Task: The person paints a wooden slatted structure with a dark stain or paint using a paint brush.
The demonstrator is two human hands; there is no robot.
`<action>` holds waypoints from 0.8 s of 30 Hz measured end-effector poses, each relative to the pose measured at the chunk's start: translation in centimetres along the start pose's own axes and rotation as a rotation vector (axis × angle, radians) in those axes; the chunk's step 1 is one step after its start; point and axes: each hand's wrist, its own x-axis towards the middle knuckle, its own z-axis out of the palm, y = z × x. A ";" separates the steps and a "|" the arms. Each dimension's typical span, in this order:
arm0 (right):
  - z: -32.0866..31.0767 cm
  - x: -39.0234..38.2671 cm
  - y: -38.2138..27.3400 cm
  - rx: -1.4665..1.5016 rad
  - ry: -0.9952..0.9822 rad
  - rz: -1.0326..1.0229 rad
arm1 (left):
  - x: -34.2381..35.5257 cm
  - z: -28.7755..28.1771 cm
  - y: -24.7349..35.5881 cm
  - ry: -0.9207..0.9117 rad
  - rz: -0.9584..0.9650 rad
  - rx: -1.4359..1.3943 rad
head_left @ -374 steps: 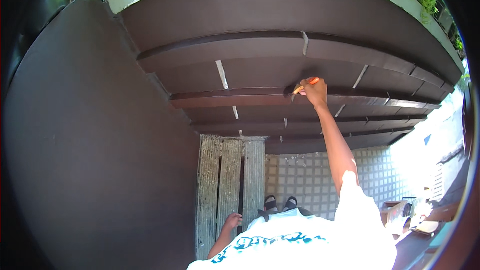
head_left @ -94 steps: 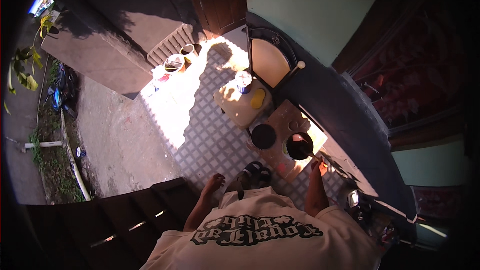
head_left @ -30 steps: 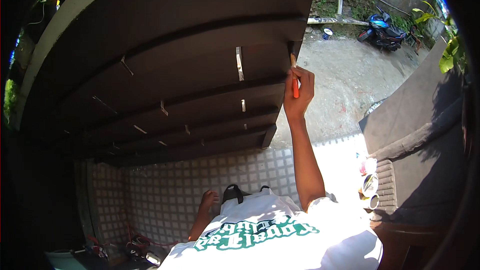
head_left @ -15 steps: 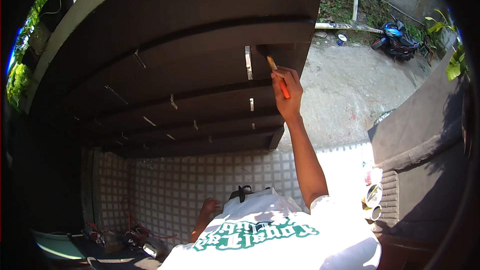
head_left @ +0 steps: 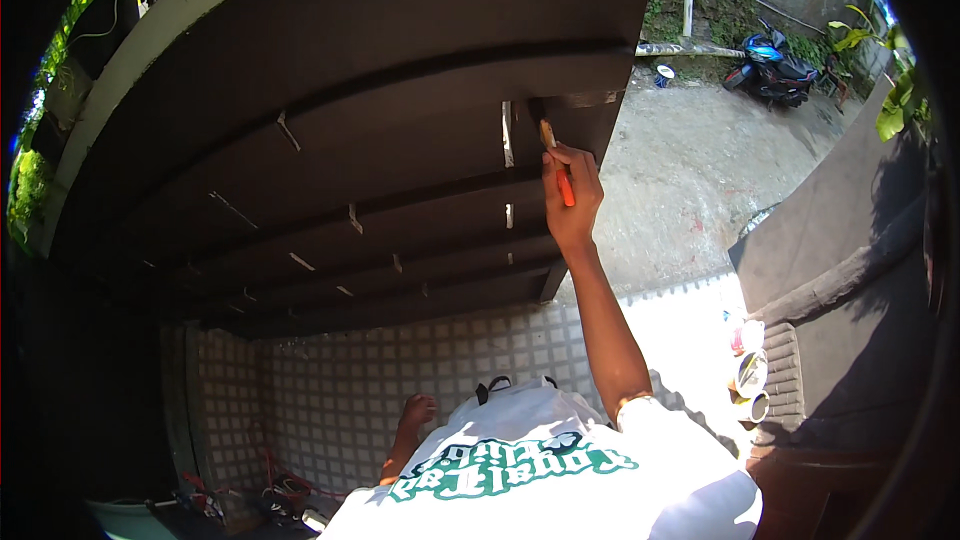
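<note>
My right hand [head_left: 578,188] grips a paintbrush [head_left: 546,134] by its handle, the orange end poking out below the fingers. Its dark bristles touch the large dark brown panel [head_left: 400,120], just right of a long whitish strip [head_left: 507,135] on the surface. Horizontal ridges cross the panel, and several short pale streaks are scattered over it. Low beside my body hangs my left hand [head_left: 420,408], its fingers curled and nothing visible in them. It is apart from the panel.
Tiled floor [head_left: 340,370] lies below the panel. Several open paint cans [head_left: 750,372] stand at the right by a dark wall [head_left: 830,280]. Farther off, a blue-and-black motorbike [head_left: 775,70] and a small tub [head_left: 664,75] sit on concrete ground. Cluttered items [head_left: 280,500] lie lower left.
My right hand and the brush have moved slightly down relative to the panel's ridge. The whole view has shifted a little. My left hand still hangs low.
</note>
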 end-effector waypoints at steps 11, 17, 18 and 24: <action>-2.7 -0.4 3.4 -0.111 0.061 0.015 | -4.4 1.1 5.7 0.074 0.053 0.203; -0.3 -2.4 2.3 -0.023 -0.039 0.004 | -5.7 0.6 5.3 0.059 0.104 0.161; -0.1 -2.7 1.7 0.031 -0.080 0.028 | -6.0 1.0 5.5 0.065 0.109 0.156; -2.1 -2.6 3.4 0.115 -0.139 0.085 | -7.0 3.4 6.0 0.083 0.076 0.164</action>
